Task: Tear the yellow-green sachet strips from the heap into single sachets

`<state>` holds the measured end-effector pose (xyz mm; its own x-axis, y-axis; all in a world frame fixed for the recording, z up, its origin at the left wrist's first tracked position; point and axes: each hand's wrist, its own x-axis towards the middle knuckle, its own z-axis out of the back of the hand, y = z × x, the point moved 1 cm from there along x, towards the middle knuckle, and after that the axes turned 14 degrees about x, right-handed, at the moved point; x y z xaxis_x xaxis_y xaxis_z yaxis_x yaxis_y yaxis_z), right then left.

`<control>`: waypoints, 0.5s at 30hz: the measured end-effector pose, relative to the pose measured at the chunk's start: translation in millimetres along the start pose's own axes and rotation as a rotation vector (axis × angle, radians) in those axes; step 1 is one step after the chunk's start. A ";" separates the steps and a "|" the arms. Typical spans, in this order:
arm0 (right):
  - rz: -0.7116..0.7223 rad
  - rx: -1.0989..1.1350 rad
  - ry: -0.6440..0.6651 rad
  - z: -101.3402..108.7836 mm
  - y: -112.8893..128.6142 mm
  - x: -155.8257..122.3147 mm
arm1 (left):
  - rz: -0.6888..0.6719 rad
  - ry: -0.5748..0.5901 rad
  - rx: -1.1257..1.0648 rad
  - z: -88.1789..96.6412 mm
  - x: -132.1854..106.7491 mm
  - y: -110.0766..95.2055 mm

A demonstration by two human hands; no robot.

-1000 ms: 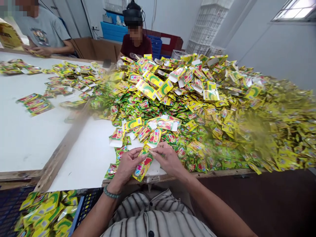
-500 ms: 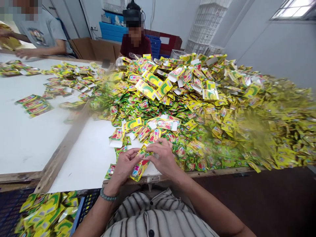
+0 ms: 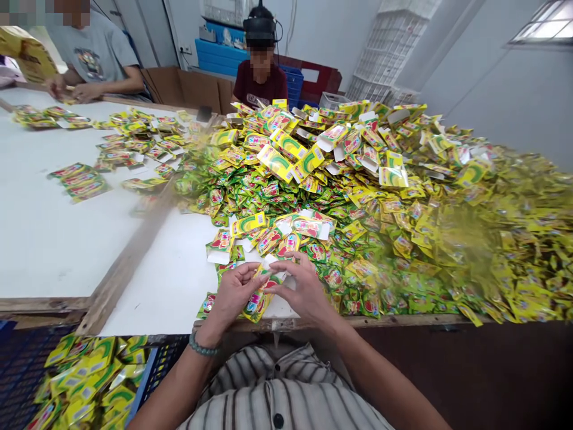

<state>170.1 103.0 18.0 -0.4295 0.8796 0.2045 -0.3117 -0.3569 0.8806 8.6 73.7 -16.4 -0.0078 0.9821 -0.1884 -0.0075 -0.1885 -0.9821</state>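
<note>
Both my hands meet over the near edge of the white table (image 3: 170,286). My left hand (image 3: 233,295), with a bead bracelet at the wrist, and my right hand (image 3: 304,289) pinch the same yellow-green-red carton (image 3: 258,298), which hangs tilted between them. Just beyond my fingers lie several flat cartons (image 3: 268,233) of the same print, some with white flaps showing. Behind them rises a huge heap of small yellow-green sachets (image 3: 380,197) that covers the right half of the table.
A blue crate (image 3: 147,376) at lower left holds filled yellow cartons (image 3: 85,376). A wooden strip (image 3: 129,257) divides the two table tops. Small carton stacks (image 3: 78,182) lie on the left table. Two other people (image 3: 262,77) work at the far side.
My hands have stayed together on the carton, with the fingers shifting on its top end. The camera has swung slightly left, so the scene sits further right.
</note>
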 end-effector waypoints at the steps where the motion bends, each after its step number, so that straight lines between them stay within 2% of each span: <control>1: 0.020 -0.039 0.002 0.3 -0.1 -0.1 | 0.008 -0.018 0.009 1.1 0.2 -0.3; 5: -0.005 -0.059 0.055 -3.4 -5.7 -1.6 | 0.067 -0.047 0.037 5.2 -1.6 0.0; 7: -0.043 -0.010 0.019 -5.9 -8.4 -2.0 | 0.095 -0.047 0.039 7.8 -4.2 -1.8; 11: -0.130 0.126 -0.125 -10.1 -9.1 -2.6 | 0.028 0.048 0.209 9.4 -13.4 -5.0; 13: -0.125 0.142 -0.124 -12.5 -7.8 -3.7 | 0.004 0.100 0.326 11.3 -17.4 -2.3; 15: -0.074 0.130 -0.094 -12.3 -7.7 -3.9 | 0.028 0.099 0.401 23.7 -17.1 -0.7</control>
<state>163.7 98.4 5.2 -0.3262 0.9297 0.1711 -0.2243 -0.2519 0.9414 -15.0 56.9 -12.3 0.0826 0.9688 -0.2338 -0.3981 -0.1830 -0.8989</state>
